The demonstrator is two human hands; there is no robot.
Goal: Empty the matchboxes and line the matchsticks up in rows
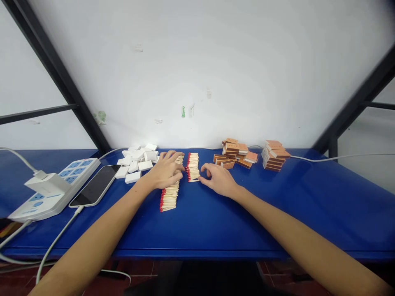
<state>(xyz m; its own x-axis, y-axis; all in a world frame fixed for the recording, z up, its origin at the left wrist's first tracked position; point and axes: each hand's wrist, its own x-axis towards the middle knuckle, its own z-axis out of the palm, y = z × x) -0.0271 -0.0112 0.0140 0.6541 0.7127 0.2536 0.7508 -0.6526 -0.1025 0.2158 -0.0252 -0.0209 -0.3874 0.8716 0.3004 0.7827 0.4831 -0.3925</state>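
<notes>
Two rows of red-tipped matches lie on the blue table point(197, 222). The longer left row point(169, 197) runs toward me; the shorter right row point(193, 166) sits farther back. My left hand point(166, 169) rests on the far end of the left row, fingers curled down against the matches and reaching the right row's red tips. My right hand point(217, 177) lies palm down beside the right row, its fingertips touching the near right corner of that row. White inner trays point(138, 161) are heaped to the left, brown matchbox sleeves point(235, 154) to the right.
A second stack of brown sleeves point(274, 155) stands farther right. A phone point(95, 185) on a cable and a power strip point(52, 187) with a white charger lie at the left. Black frame bars slant up both sides against the white wall.
</notes>
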